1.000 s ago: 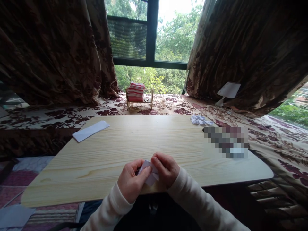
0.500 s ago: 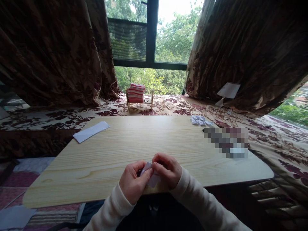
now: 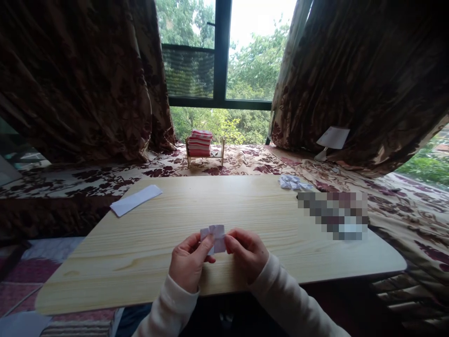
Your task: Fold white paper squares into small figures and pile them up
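Note:
A small folded piece of white paper (image 3: 219,241) is held between my two hands over the near part of the wooden table (image 3: 140,252). My left hand (image 3: 187,262) pinches its left side, thumb on top and fingers underneath. At its right edge, my right hand (image 3: 248,252) grips the paper between thumb and forefinger. Creases run across the paper, and its top edge shows separate folded flaps. The fingers of both hands partly hide its lower part.
A flat strip of white paper (image 3: 136,200) lies at the table's left. Several folded paper pieces (image 3: 293,182) sit at the far right edge, near a blurred-out patch (image 3: 333,215). Beyond stand a small rack with striped cloths (image 3: 199,143) and a white lamp (image 3: 333,137).
Both hands have opened out around the folded paper, so more of it shows, now facing up and flatter. The right hand has shifted to its right edge. The view has tilted up slightly.

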